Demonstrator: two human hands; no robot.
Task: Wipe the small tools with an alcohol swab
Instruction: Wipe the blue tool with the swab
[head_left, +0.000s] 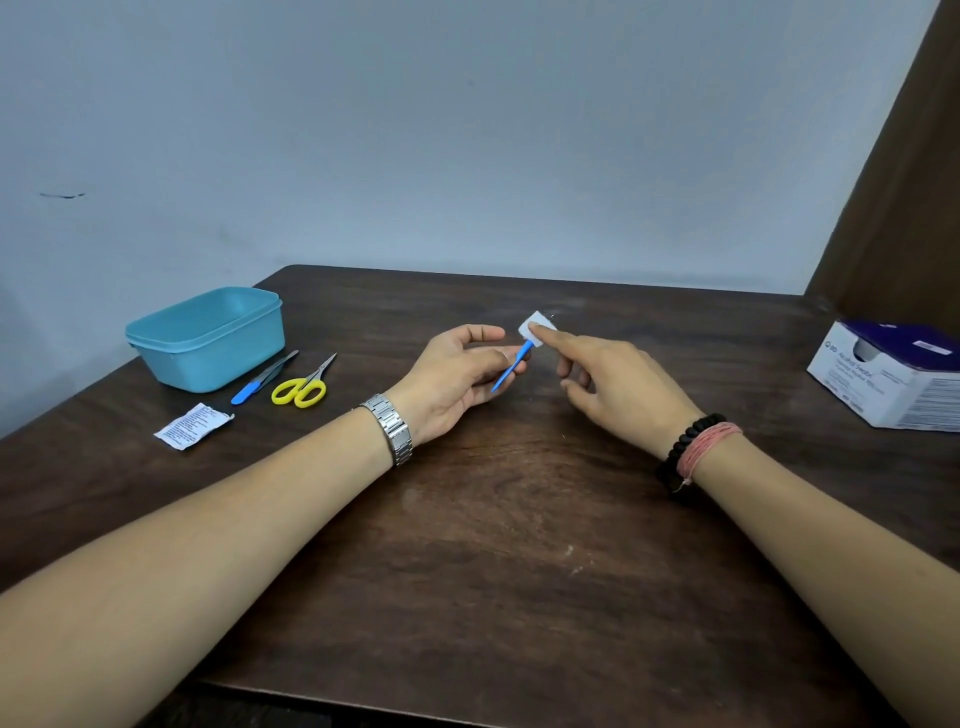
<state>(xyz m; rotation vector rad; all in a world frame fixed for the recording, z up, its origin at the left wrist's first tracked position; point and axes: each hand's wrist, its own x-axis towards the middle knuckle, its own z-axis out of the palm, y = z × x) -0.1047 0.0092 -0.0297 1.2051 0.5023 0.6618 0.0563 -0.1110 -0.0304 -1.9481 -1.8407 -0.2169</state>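
My left hand (460, 371) pinches a small blue-handled tool (511, 366) above the middle of the dark wooden table (493, 545). The tool's upper end is tucked inside a white alcohol swab (535, 326), which my right hand (613, 382) pinches between forefinger and thumb. The tool's tip is hidden by the swab. On the table to the left lie yellow-handled scissors (304, 387), a second blue-handled tool (254, 388) and a metal tool (283, 364) partly under it.
A teal plastic container (208, 338) stands at the back left, with a torn white swab wrapper (192, 425) in front of it. A white and purple swab box (891, 374) sits at the right edge. The wall is close behind the table.
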